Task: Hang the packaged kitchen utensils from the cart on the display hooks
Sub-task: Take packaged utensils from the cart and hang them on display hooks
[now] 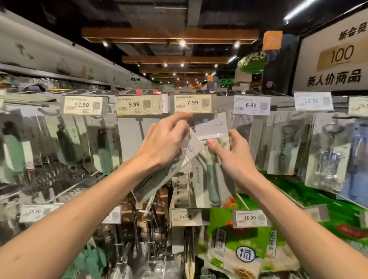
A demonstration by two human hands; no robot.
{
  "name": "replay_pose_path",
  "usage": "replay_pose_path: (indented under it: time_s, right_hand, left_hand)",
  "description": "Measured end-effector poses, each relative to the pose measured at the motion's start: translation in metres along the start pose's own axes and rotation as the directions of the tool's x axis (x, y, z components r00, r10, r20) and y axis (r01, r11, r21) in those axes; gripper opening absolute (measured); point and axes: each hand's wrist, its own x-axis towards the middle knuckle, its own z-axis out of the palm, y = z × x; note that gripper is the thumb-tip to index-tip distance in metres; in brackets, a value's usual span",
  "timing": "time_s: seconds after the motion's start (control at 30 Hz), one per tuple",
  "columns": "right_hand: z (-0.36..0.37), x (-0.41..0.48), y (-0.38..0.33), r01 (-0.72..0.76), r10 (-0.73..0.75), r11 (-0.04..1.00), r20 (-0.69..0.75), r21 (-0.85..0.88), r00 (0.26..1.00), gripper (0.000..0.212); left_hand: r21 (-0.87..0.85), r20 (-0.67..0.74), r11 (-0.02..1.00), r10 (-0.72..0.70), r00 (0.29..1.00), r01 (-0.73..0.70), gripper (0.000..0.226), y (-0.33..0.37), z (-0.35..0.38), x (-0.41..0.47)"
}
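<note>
The packaged peeler (213,171), green-handled, is held upright just under the 7.99 price tag (192,103). The right hand (232,153) pinches its card from the right. Just left, the left hand (164,142) grips a tilted second package (191,148), forefinger raised toward the tag. Hanging seems under way. Next, each card's hole must find the hook, which is hidden here.

Upper row, left to right: first price tag (82,105) reads 12.90, second tag (136,105) 5.99, third tag (193,103) 7.99, fourth tag (251,105) 6.99. Below, lower middle tag (185,216) reads 13.90, lower right tag (250,218) 15.90. Wall sign (311,50) reads "100" and "新人价商品". Logos on the tilted package (192,148) and peeler package (212,127) are illegible.
</note>
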Motion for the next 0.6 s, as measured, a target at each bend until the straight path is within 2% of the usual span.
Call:
replay_pose_path:
  time_s: [0.1, 0.17, 0.3, 0.6]
  right_hand:
    - [0.004, 0.003, 0.001, 0.002, -0.002, 1.000, 0.015, 0.005, 1.000, 0.037]
    - [0.007, 0.006, 0.003, 0.027, -0.027, 1.000, 0.021, 0.001, 0.999, 0.028]
    - [0.014, 0.011, 0.002, 0.056, -0.056, 0.998, 0.028, 0.001, 0.998, 0.020]
    - [0.026, 0.040, -0.003, 0.014, -0.015, 0.999, 0.031, 0.035, 0.999, 0.029]
  left_hand:
    - [0.097, -0.146, 0.992, 0.095, 0.985, -0.081, 0.048, 0.003, -0.002, -0.005]
    - [0.122, -0.198, 0.984, 0.149, 0.969, -0.126, 0.052, 0.004, -0.007, -0.004]
    - [0.186, -0.164, 0.969, 0.194, 0.967, -0.163, 0.051, 0.005, -0.015, 0.009]
    - [0.280, -0.061, 0.929, 0.270, 0.961, -0.243, 0.037, -0.003, -0.030, 0.026]
